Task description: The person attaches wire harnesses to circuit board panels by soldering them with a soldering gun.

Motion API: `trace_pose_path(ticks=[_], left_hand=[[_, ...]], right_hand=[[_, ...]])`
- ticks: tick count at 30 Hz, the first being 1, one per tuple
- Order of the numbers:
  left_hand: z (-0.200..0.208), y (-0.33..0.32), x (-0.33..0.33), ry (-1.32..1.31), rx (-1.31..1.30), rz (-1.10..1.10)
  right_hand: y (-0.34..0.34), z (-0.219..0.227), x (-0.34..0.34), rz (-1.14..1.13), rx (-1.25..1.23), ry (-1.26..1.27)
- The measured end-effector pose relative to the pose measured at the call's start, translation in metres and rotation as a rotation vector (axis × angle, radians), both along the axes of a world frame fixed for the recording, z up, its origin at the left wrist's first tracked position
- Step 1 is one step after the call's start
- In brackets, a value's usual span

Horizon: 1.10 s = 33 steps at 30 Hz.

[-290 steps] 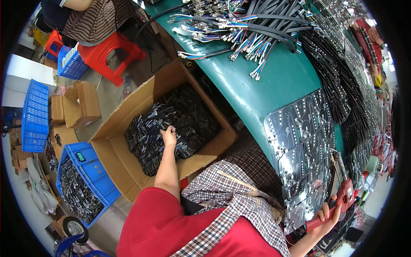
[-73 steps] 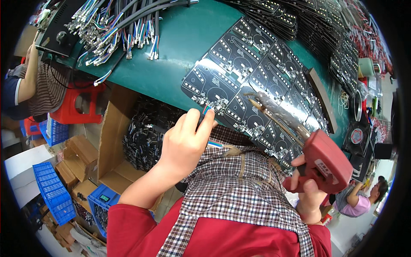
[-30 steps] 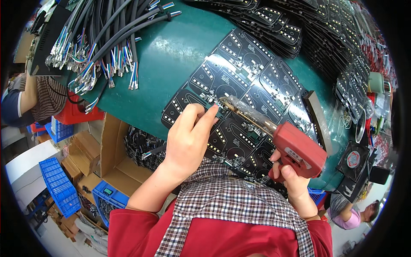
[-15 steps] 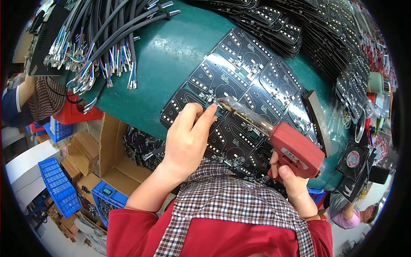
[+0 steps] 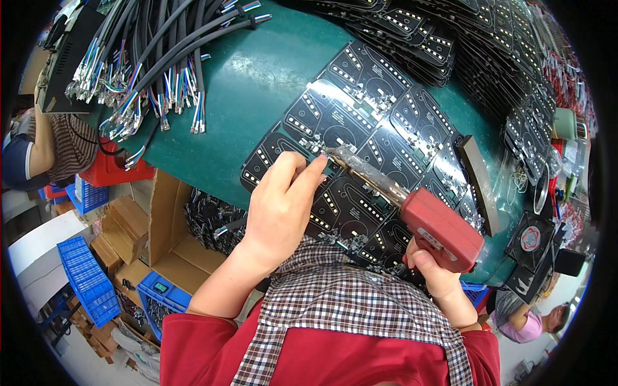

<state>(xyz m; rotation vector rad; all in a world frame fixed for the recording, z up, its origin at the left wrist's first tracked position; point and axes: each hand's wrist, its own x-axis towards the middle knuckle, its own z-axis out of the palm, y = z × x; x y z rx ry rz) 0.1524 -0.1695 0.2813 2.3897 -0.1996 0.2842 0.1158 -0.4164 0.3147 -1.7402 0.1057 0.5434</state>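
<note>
The right hand (image 5: 432,270) was clamped around the grip of a red soldering gun (image 5: 438,228), its tip resting on a black circuit panel (image 5: 360,161) lying on the green tabletop (image 5: 257,83). The left hand (image 5: 280,206) had fingertips pinched together at the tip, touching the panel.

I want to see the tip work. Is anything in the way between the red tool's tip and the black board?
Nothing visible does. The red soldering gun in the right hand has its tip at the black circuit board, beside the left hand fingertips.
</note>
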Motion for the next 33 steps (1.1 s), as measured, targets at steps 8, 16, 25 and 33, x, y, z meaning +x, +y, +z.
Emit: trace_pose_path(ticks=[8,16,25,33], left_hand=[[-0.001,0.001,0.0,-0.002,0.024,-0.021],[-0.003,0.001,-0.001,-0.03,-0.002,-0.001],[-0.006,0.004,-0.006,-0.088,0.213,-0.081],[-0.011,0.005,-0.007,-0.15,0.268,-0.078]], right_hand=[[0.004,0.007,0.003,-0.033,0.085,0.077],[0.005,0.011,0.0,-0.115,0.166,0.119],[-0.006,0.001,-0.009,0.129,-0.208,-0.059],[0.001,0.007,-0.005,0.039,-0.063,0.036]])
